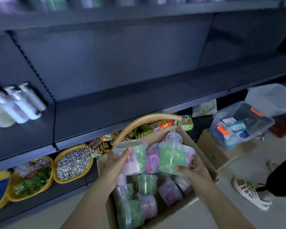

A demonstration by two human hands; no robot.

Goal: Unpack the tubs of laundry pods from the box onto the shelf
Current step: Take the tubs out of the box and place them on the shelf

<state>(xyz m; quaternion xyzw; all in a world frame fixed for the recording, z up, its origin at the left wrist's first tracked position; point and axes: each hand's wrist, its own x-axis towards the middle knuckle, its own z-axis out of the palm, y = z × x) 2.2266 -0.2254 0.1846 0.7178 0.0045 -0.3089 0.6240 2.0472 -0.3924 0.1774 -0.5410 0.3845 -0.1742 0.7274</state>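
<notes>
Stiff, likely light, slick-walled tubs point(170, 157) are clasped round the sides by curled fingers of left hand point(117, 164) and right hand point(195, 169)

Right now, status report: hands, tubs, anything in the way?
Left hand grips pink-labelled tub, right hand grips green tub, both above the box. More tubs lie inside. Shelf ahead; basket handle arches just beyond the box.

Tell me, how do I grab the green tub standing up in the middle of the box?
Come from above and wrap your fingers round the green tub just under its lid. It looks upright, lid on top, with the purple tub and others crowding its lower sides, so the top is probably the freest part.
</notes>
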